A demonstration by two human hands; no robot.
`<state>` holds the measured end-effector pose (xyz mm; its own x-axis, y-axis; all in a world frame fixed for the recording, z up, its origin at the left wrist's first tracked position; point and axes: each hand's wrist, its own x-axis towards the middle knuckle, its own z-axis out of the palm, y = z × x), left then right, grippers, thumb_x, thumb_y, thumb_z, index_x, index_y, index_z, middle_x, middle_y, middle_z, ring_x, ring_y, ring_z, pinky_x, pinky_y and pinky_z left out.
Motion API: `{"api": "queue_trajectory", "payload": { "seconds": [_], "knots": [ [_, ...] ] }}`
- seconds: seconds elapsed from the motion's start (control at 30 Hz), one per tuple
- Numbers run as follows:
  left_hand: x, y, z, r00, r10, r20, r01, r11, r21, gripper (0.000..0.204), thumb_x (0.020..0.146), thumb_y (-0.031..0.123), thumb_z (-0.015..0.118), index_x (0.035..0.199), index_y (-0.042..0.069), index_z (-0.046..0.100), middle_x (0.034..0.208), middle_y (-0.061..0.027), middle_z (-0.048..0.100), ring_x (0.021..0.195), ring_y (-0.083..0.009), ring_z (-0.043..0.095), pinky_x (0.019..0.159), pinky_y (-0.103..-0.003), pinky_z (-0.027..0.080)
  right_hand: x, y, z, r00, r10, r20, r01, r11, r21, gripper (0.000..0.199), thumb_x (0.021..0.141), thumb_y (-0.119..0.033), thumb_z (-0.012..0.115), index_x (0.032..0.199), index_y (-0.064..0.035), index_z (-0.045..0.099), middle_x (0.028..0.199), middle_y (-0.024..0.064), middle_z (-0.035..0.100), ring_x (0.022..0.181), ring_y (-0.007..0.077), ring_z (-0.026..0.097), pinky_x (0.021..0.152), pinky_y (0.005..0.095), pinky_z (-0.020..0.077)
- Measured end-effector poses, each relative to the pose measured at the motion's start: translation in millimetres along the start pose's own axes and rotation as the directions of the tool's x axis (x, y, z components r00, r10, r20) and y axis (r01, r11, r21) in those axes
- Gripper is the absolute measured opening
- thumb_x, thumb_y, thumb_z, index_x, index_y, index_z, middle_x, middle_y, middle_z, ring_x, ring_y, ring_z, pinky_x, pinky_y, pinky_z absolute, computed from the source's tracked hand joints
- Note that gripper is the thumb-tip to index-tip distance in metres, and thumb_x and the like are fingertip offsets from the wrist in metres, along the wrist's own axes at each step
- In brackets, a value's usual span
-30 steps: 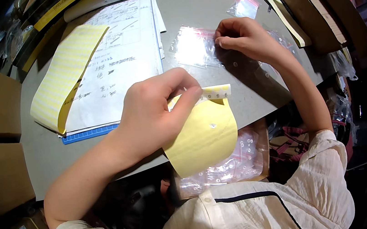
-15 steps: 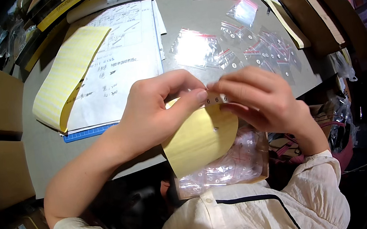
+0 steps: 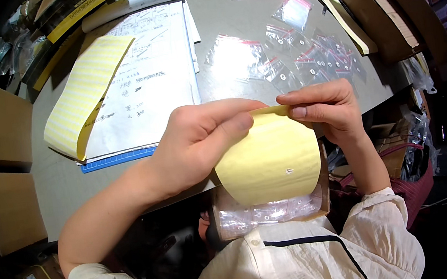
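Observation:
My left hand (image 3: 196, 143) grips the top left of a curled yellow label backing sheet (image 3: 270, 159) held above my lap. My right hand (image 3: 323, 108) pinches the sheet's top right edge between thumb and forefinger. Both hands hold the sheet just off the near edge of the grey table (image 3: 72, 180). Under the sheet sits a cardboard box of clear small bags (image 3: 266, 215). Several small clear zip bags with red strips (image 3: 303, 63) lie spread on the table beyond my right hand.
A yellow lined label strip (image 3: 81, 95) lies folded over white paper sheets (image 3: 149, 76) and a blue board (image 3: 117, 159) on the left. Cardboard boxes (image 3: 6, 166) stand at the left, more boxes (image 3: 385, 2) at the right, and a rolled white paper (image 3: 134, 0) at the far edge.
My right hand left the small bags on the table and came back to the yellow sheet, where it now pinches the top edge beside my left hand.

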<state>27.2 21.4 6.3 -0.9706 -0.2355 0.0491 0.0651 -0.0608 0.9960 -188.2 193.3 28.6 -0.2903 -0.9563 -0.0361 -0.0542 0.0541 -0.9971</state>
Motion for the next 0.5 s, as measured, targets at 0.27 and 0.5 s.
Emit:
{"api": "queue_trajectory", "payload": {
  "seconds": [0.27,0.5],
  "knots": [
    [2,14,-5,0.969,-0.232,0.087,0.232,0.973,0.014,0.033,0.108,0.022,0.063,0.122,-0.006,0.073,0.108,-0.0069,0.076,0.099,-0.0104,0.067,0.088,-0.027,0.054,-10,0,3,0.94,-0.3,0.165,0.338,0.887,-0.315,0.036,0.079,0.009,0.066,0.112,0.0067,0.08,0.099,0.0193,0.079,0.089,0.0231,0.075,0.079,0.0295,0.0568],
    [1,4,-1,0.981,-0.194,0.018,0.193,0.981,0.032,0.026,0.105,0.018,0.068,0.116,-0.005,0.071,0.1,-0.0031,0.074,0.094,-0.007,0.065,0.084,-0.025,0.053,-8,-5,2,0.944,-0.275,0.183,0.322,0.889,-0.325,0.033,0.09,0.001,0.067,0.121,0.002,0.078,0.104,0.0126,0.079,0.095,0.0174,0.074,0.08,0.0278,0.0569]
  ]
}}
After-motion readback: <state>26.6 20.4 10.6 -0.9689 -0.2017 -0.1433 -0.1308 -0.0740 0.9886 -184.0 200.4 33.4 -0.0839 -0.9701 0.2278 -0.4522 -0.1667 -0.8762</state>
